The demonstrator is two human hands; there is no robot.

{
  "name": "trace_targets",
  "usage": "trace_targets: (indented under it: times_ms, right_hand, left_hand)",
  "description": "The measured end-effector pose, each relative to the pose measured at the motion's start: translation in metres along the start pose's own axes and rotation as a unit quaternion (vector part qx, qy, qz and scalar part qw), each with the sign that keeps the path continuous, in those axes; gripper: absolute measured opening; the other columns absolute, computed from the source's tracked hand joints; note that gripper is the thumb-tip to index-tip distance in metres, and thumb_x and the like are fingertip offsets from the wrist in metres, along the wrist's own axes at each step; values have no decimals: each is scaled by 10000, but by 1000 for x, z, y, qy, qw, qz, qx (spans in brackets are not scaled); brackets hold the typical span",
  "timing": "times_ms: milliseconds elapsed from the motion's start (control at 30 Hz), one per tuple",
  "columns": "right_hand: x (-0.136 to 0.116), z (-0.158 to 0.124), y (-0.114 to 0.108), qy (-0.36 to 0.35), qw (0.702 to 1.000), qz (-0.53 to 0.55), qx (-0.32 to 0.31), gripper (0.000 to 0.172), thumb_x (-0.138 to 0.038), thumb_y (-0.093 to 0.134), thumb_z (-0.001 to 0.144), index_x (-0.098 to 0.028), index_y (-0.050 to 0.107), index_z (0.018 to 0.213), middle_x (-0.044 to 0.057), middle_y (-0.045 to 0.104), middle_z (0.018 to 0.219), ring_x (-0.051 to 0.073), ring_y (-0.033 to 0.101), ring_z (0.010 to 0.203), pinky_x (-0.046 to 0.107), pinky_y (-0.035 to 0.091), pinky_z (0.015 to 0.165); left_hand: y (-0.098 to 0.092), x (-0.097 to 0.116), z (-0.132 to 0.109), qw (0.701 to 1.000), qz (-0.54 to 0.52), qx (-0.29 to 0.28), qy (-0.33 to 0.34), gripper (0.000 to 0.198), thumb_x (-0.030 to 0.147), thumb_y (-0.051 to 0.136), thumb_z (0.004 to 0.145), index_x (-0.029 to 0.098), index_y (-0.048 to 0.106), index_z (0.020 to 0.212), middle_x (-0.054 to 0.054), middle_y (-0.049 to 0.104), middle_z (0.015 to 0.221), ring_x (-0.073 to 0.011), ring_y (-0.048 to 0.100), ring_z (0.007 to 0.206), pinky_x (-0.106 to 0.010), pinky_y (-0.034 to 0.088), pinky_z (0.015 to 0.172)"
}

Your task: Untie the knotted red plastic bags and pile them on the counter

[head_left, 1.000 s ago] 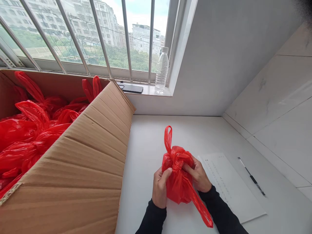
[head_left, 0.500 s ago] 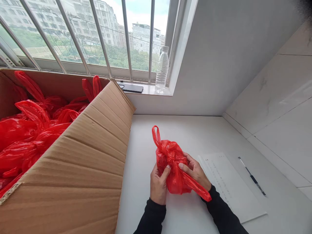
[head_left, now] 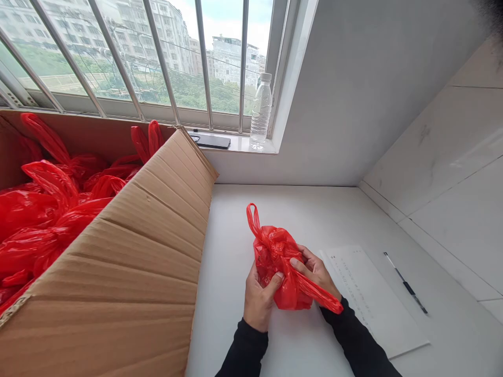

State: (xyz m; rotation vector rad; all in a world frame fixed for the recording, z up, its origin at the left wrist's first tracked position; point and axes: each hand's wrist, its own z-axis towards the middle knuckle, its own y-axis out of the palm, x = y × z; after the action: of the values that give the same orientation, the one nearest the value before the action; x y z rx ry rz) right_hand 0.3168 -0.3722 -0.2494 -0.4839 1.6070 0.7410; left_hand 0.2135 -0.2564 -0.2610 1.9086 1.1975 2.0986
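Note:
A crumpled red plastic bag (head_left: 277,259) is held just above the white table (head_left: 314,214), in front of me. My left hand (head_left: 259,301) grips its lower left side with the thumb pressed into the plastic. My right hand (head_left: 316,272) holds its right side, fingers closed on the folds. One handle loop sticks up at the bag's top left; the other handle trails over my right wrist.
A large cardboard box (head_left: 129,272) filled with several red bags (head_left: 51,204) stands at the left. A sheet of paper (head_left: 369,298) and a pen (head_left: 405,284) lie at the right. On the window sill are a water bottle (head_left: 261,112) and a phone (head_left: 212,141).
The bag has been turned and bunched tighter between both hands. Its upright handle has shifted left, and the hanging handle has swung up from below onto my right wrist.

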Motion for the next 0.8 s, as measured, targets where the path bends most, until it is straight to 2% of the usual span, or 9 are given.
trace_targets:
  times_ms: [100,267,367,467,600,800]
  right_hand:
    - [-2,-1,1,7,1000,21,-7,464,-442,677,850,-244,573,1257,89,667,1186,282,625,1084,435,498,955]
    - [-6,-4,5,-2,999,40,-30,453,-421,656,871,-261,558,1283,80,643,1236,273,595,1144,426,468,1002]
    - [-2,-3,5,-20,999,37,-11,450,-379,698,847,-267,572,1264,71,650,1221,260,602,1129,400,473,991]
    - [6,1,1,-31,999,33,30,441,-357,730,821,-273,597,1234,64,663,1192,249,619,1081,386,493,956]
    - [9,1,-4,-36,997,42,49,442,-347,723,830,-275,593,1246,69,640,1235,248,602,1105,388,482,970]
    - [6,1,-3,-31,998,39,40,430,-361,692,852,-262,586,1258,78,647,1210,255,603,1111,395,467,990]
  left_hand:
    - [-1,-1,0,1000,13,-1,3,464,290,745,768,153,608,1190,-146,682,1201,-301,645,1098,-432,477,998]
    - [-3,-4,1,999,26,29,9,418,323,711,808,157,609,1178,-145,675,1219,-304,626,1138,-430,475,1007]
    - [-2,-4,1,999,29,33,12,409,329,679,835,160,600,1199,-142,665,1237,-309,610,1163,-434,470,1014]
    - [-1,-3,0,1000,23,9,16,432,300,656,845,176,571,1251,-128,643,1275,-311,582,1201,-441,440,1048]
    - [3,0,-3,997,29,-54,37,569,205,707,763,205,520,1300,-101,609,1320,-318,540,1245,-444,411,1078]
    - [3,-3,-4,998,27,-53,34,607,135,674,737,215,491,1310,-79,594,1321,-306,518,1260,-445,398,1086]
